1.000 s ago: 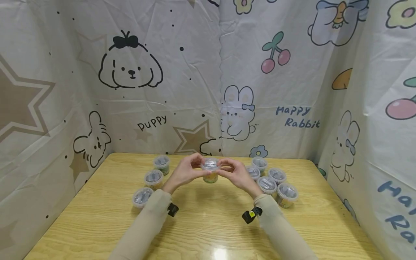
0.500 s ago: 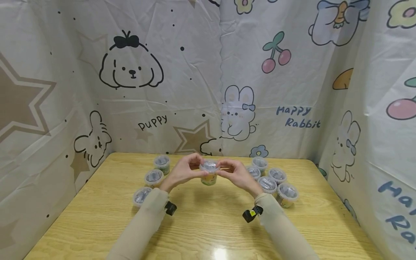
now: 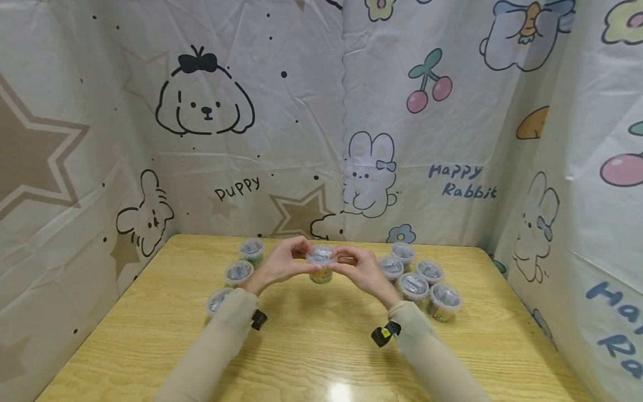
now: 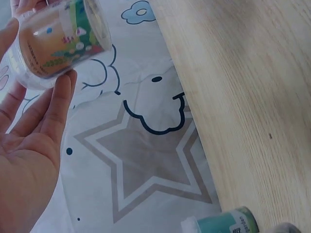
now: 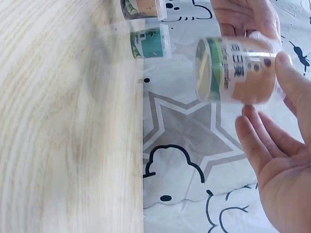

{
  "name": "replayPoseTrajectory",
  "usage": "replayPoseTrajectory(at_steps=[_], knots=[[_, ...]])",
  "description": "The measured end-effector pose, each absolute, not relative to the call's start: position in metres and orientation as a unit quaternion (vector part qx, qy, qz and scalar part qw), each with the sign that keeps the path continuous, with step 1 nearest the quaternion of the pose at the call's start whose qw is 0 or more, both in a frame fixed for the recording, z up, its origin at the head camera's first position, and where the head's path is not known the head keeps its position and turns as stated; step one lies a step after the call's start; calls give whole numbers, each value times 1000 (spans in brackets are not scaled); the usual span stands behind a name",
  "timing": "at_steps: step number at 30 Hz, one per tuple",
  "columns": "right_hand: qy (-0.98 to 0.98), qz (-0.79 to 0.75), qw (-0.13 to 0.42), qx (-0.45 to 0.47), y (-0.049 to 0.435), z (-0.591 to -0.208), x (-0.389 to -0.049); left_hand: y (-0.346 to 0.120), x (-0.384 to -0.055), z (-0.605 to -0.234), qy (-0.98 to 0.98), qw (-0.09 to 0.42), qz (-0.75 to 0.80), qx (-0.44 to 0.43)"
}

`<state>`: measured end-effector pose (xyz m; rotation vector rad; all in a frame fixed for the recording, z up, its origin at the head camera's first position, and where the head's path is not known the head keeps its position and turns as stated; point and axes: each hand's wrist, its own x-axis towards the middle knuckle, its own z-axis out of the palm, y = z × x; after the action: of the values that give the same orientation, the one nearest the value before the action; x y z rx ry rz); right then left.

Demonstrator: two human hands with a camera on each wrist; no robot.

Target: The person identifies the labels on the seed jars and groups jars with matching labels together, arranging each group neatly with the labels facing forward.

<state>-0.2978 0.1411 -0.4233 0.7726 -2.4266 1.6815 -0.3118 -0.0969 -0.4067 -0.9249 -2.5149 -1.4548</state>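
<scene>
L hand [image 4: 35,143] – gripping printed tub [image 4: 63,43], wood tbl [image 4: 243,92]

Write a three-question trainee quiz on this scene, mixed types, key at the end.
1. Multiple choice. Where is the held tub?
A) Standing on the table
B) Raised off the table
C) Stacked on another tub

2. True or false: only the right hand touches the held tub.

3. Fill in: in the head view, the group of tubs on the person's right counts ____ tubs.

Key:
1. B; the right wrist view shows its base apart from the tabletop.
2. False; the left hand grips it too.
3. Five.
</scene>
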Motion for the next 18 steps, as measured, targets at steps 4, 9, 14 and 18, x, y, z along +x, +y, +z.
replayPoseTrajectory(at_steps=[4,9,14,18], knots=[[-796,545,12,265,146,-422,-302,-101,-312,-404,-824,27,-477,-305],[-804,528,-16,273,149,-419,-304,-104,-313,-401,-823,-1,-474,-314],[-809,527,-12,262,146,-417,-301,-107,-314,-398,-810,-27,-488,-324],[-808,532,2,254,143,-418,-300,-108,-316,-397,-799,-39,-501,-329]])
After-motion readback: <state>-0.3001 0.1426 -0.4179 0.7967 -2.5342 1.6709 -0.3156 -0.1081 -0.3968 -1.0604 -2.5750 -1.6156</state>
